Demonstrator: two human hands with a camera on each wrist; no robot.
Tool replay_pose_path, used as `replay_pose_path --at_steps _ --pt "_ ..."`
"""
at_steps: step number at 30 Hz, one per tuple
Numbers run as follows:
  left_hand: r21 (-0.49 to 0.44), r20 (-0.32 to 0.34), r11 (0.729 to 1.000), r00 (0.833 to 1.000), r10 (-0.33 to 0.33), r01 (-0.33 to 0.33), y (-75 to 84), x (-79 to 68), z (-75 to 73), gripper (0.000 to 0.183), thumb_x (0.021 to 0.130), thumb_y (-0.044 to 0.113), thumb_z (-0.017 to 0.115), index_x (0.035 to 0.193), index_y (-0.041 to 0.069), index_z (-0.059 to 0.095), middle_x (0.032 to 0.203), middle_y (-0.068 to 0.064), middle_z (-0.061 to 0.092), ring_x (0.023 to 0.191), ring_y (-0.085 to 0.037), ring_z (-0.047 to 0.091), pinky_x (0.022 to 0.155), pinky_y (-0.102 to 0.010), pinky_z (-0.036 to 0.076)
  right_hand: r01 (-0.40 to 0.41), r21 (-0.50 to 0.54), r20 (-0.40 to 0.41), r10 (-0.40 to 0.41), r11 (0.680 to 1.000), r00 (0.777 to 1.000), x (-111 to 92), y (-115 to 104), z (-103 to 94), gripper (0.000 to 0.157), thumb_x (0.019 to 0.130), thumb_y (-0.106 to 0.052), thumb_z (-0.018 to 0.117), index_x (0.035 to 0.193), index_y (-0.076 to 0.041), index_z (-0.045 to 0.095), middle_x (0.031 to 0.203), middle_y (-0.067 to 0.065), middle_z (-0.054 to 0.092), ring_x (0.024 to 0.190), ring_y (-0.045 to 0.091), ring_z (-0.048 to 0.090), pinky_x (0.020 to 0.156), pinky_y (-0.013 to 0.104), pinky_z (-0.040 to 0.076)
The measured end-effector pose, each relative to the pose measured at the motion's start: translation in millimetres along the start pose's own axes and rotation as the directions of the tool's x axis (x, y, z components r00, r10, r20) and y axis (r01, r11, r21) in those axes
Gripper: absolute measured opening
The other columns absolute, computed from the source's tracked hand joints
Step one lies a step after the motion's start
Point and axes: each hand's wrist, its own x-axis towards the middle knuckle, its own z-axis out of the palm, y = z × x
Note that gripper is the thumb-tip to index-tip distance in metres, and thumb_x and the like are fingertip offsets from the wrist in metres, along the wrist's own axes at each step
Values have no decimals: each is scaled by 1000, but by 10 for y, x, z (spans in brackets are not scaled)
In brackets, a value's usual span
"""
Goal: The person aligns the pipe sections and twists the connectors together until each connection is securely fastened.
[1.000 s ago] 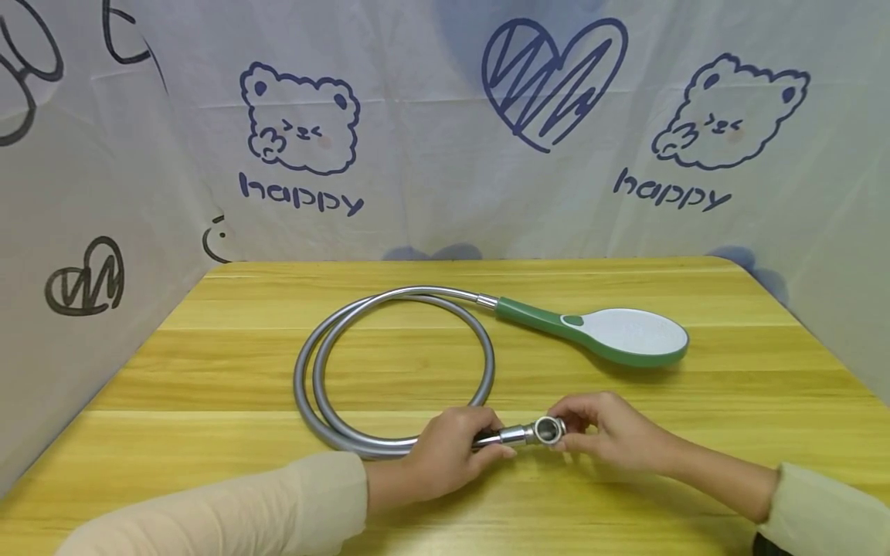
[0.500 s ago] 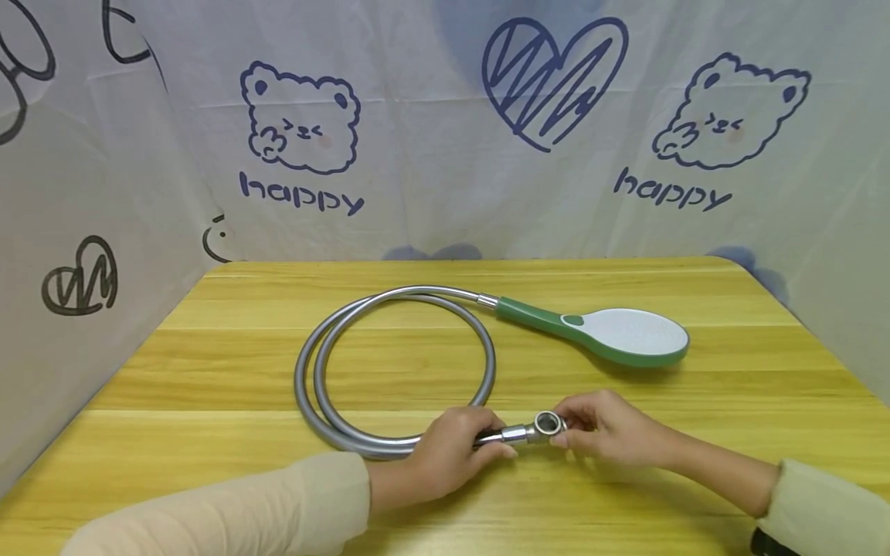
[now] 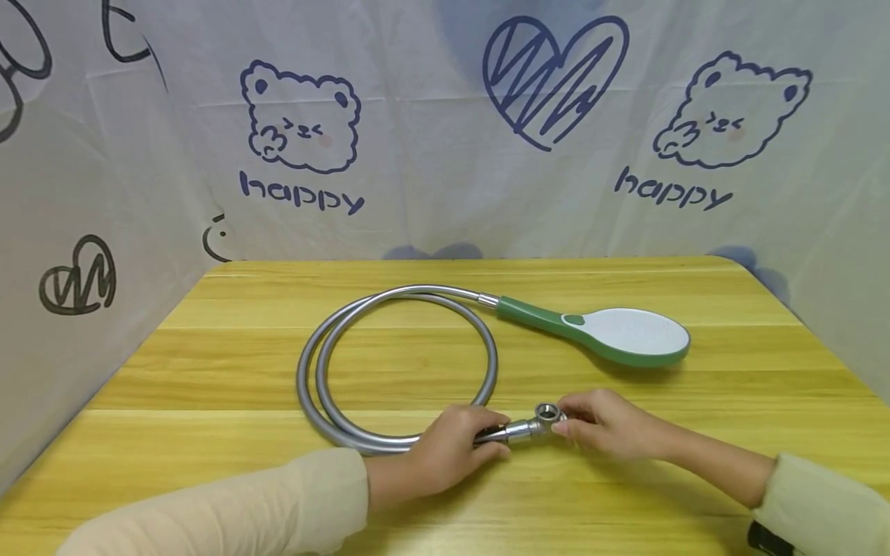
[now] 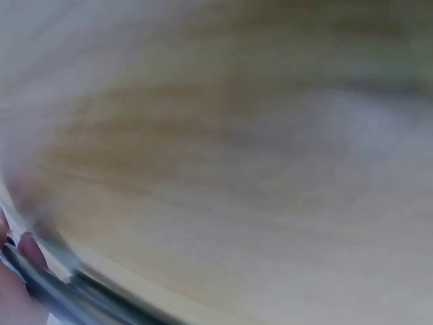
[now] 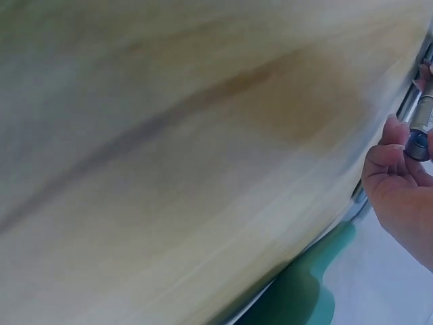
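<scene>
My left hand [image 3: 448, 452] grips the grey shower hose [image 3: 304, 378] close behind its metal end collar [image 3: 520, 430]. A small silver tee-shaped fitting [image 3: 538, 425] sits at that end, its round port facing mostly upward. My right hand [image 3: 612, 428] pinches the fitting's right side between thumb and fingers. In the right wrist view, the fitting [image 5: 418, 139] shows a dark round end at the fingertips. Only the edge of the left wrist view shows left-hand fingers [image 4: 32, 250] at the hose [image 4: 61, 294]. The green-and-white shower head [image 3: 636, 336] lies beyond my right hand, attached to the hose's other end.
The hose lies in a double loop on the wood-grain table [image 3: 229, 347]. White cloth walls [image 3: 431, 154] with drawn bears and hearts stand behind the table and at both sides.
The fitting has turned, so its port, which faced me, now points more upward. It has risen slightly in the view, with my right fingers following. The left hand has barely moved.
</scene>
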Motion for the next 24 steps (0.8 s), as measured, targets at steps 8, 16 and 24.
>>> replay_pose_path --at_steps 8,16,24 --pt "26 16 999 1000 25 -26 -11 46 -41 30 81 11 70 107 -2 65 96 -12 69 86 -17 65 75 -18 51 90 -50 8 -90 995 996 81 105 -97 21 92 -13 57 101 5 64 72 4 61 63 -5 45 52 19 42" --pt "32 43 996 996 79 -80 -70 101 -89 28 80 11 71 104 -2 66 91 -10 68 80 -15 62 71 -16 49 53 -67 33 -51 996 998 166 162 -178 19 89 -18 62 97 -1 67 72 -1 60 60 -4 45 51 19 43" --pt "61 104 994 991 83 -90 -96 141 -121 26 81 15 71 103 -1 67 90 -8 66 76 -11 56 66 -13 44 33 -114 51 -27 993 998 234 197 -208 20 87 -21 64 96 -4 68 78 -3 61 62 -3 44 54 18 41"
